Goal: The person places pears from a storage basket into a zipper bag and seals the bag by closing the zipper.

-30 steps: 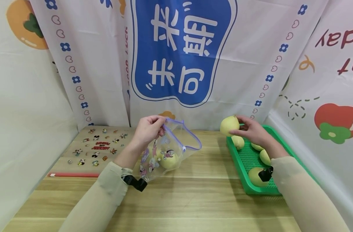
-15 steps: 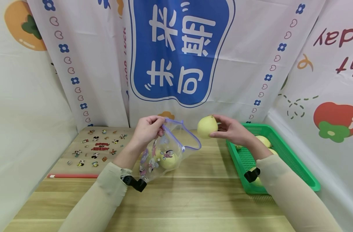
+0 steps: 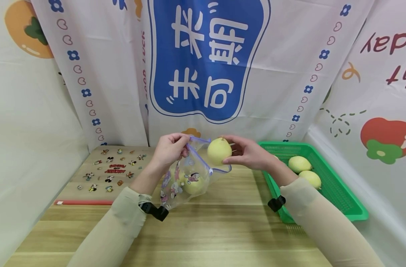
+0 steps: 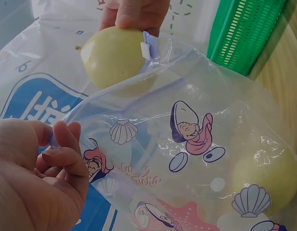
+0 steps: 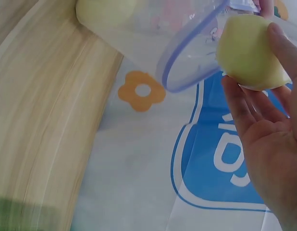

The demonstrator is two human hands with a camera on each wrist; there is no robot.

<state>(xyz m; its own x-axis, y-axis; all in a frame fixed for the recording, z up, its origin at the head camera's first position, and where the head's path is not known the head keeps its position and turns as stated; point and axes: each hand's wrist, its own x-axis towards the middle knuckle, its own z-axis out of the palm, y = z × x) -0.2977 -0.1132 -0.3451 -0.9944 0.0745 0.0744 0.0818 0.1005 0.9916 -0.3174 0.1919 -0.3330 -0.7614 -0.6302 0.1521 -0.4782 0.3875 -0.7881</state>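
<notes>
My left hand pinches the rim corner of a clear zip bag printed with cartoon figures and shells. The bag's purple-edged mouth gapes toward the right, and a pear lies inside at the bottom. In my right hand I hold another pale yellow pear, fingers and thumb curled round it. That pear is at the bag's mouth; the right wrist view shows it beside the purple rim. Whether it touches the rim I cannot tell.
To the right stands a green basket with pears in it, partly behind my right forearm. A flat bag with cartoon prints and a red zip strip lies at the left on the wooden table. A printed cloth hangs behind.
My right hand has carried the pear leftward from above the green basket to the bag's mouth. My left hand has kept its pinch on the bag and barely moved.
</notes>
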